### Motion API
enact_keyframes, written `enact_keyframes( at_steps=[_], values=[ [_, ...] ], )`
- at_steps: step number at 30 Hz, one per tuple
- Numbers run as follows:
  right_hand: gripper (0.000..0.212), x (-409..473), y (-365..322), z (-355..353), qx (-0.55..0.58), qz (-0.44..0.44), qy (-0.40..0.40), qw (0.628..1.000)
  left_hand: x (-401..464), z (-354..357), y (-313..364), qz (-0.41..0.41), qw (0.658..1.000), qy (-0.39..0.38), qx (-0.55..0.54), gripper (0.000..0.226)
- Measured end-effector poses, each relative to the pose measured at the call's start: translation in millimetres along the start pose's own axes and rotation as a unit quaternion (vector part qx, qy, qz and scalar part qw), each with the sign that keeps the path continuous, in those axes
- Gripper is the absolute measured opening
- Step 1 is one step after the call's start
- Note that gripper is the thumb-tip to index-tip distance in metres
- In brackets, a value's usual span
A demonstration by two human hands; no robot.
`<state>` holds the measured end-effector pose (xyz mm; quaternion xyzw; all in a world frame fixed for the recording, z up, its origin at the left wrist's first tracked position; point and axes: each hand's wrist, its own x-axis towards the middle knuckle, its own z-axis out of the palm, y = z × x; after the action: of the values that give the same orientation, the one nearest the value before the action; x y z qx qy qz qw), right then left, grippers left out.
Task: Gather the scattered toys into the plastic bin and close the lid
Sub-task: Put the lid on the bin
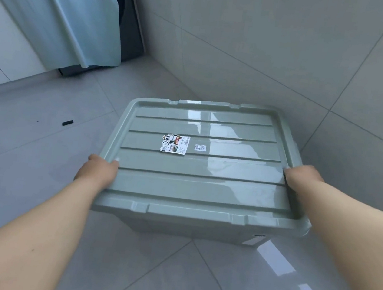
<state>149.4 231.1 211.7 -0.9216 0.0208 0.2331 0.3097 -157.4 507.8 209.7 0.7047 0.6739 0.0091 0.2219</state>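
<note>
Lid on bin; hands at both side rims.

I read the lid (197, 165) as resting flat on the bin (189, 229), which stands on the floor (37, 161) at 12 o'clock from me. My left hand (97, 171) grips the lid's 9 o'clock rim, thumb on top; my right hand (303, 179) grips the 3 o'clock rim. No toys are visible outside. I judge gathering done; only pressing the lid shut may remain. A small dark piece (67, 122) lies at 10 o'clock.
</note>
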Motion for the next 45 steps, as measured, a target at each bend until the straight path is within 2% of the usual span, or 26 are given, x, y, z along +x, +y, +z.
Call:
enact_keyframes(
  at_steps=[4, 8, 10, 14, 17, 19, 21, 23, 25, 28, 30, 32, 34, 36, 41, 45],
  values=[
    [0.029, 9, -2, -13, 0.006, 0.008, -0.013, 1.000, 15, 4, 1, -0.019, 0.999, -0.023, -0.045, 0.058],
    [0.034, 10, 0, -17, 0.050, -0.001, -0.021, 0.999, 9, 6, 1, -0.057, 0.991, -0.037, -0.115, 0.050],
    [0.033, 12, 2, -16, 0.081, 0.004, -0.038, 0.996, 17, 5, -1, -0.077, 0.978, -0.060, -0.184, 0.055],
    [0.049, 21, 5, -12, 0.120, 0.012, -0.048, 0.992, 69, 23, -26, -0.101, 0.956, -0.054, -0.271, 0.058],
    [0.060, 24, 7, -11, 0.114, 0.016, -0.050, 0.992, 58, 15, -19, -0.101, 0.948, -0.059, -0.296, 0.061],
    [0.068, 27, 9, -12, 0.137, 0.038, -0.088, 0.986, 26, 1, -1, -0.099, 0.940, -0.101, -0.312, 0.043],
    [0.059, 30, 11, -13, 0.174, 0.065, -0.146, 0.972, 8, -8, 9, -0.094, 0.936, -0.165, -0.296, 0.028],
    [0.044, 28, 11, -16, 0.189, 0.067, -0.185, 0.962, 5, -12, 9, -0.093, 0.927, -0.207, -0.298, 0.030],
    [0.037, 29, 10, -18, 0.197, 0.061, -0.195, 0.959, 9, -13, 8, -0.113, 0.916, -0.215, -0.319, 0.031],
    [0.027, 32, 11, -19, 0.227, 0.068, -0.201, 0.950, 13, -12, 6, -0.108, 0.920, -0.207, -0.314, 0.026],
    [0.021, 31, 12, -19, 0.237, 0.077, -0.187, 0.950, 17, -10, 2, -0.110, 0.916, -0.209, -0.324, 0.023],
    [0.025, 32, 13, -16, 0.244, 0.084, -0.174, 0.950, 23, -8, -1, -0.120, 0.910, -0.212, -0.337, 0.023],
    [0.045, 32, 12, -13, 0.249, 0.085, -0.144, 0.954, 26, -7, -2, -0.125, 0.907, -0.202, -0.347, 0.024],
    [0.067, 34, 13, -10, 0.221, 0.079, -0.082, 0.968, 27, -5, -1, -0.129, 0.904, -0.198, -0.357, 0.025],
    [0.044, 34, 11, -5, 0.042, -0.015, 0.064, 0.997, 27, -2, 0, -0.135, 0.905, -0.183, -0.361, 0.026],
    [0.056, 32, 9, 0, -0.049, -0.044, 0.119, 0.991, 22, -5, -1, -0.134, 0.911, -0.166, -0.353, 0.027]
  ],
)
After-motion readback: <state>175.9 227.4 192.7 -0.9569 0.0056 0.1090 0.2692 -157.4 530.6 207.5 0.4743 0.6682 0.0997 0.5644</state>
